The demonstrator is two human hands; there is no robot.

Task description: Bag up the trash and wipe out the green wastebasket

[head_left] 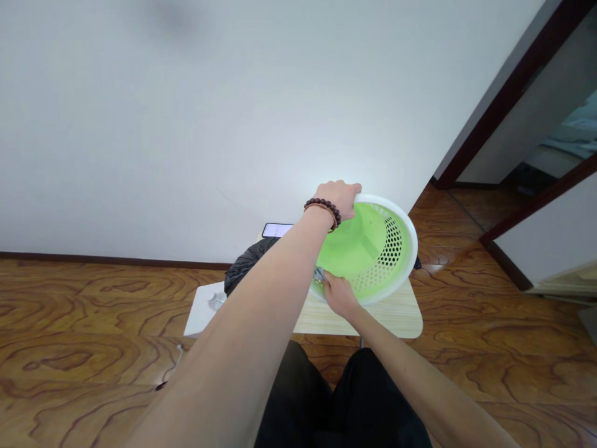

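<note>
Basket (366, 246): resting on the table (389, 318), beside the wall (186, 124); left part being hidden by the left forearm.
In basket: cloth (319, 274) (small, grey, crumpled) showing just inside the near-left edge.
Bag (246, 266): black, sitting left of basket; contents not showing.
Box (201, 309): white, lying left of basket, past the bag.
Phone (277, 229): lying left of basket, near the wall, screen glowing.
Cord (175, 366): white, showing well left of basket, lower down.
In the way: left forearm crossing in front of basket, also covering part of the bag.
Basket facing: opening pointing up and towards the wearer; rim oval stretching mostly left-right in view.
Left hand (342, 196): gripping basket's far rim, wearing a bracelet (326, 204).
Right hand (340, 295): pinching the cloth, reaching over basket's near rim.
</note>
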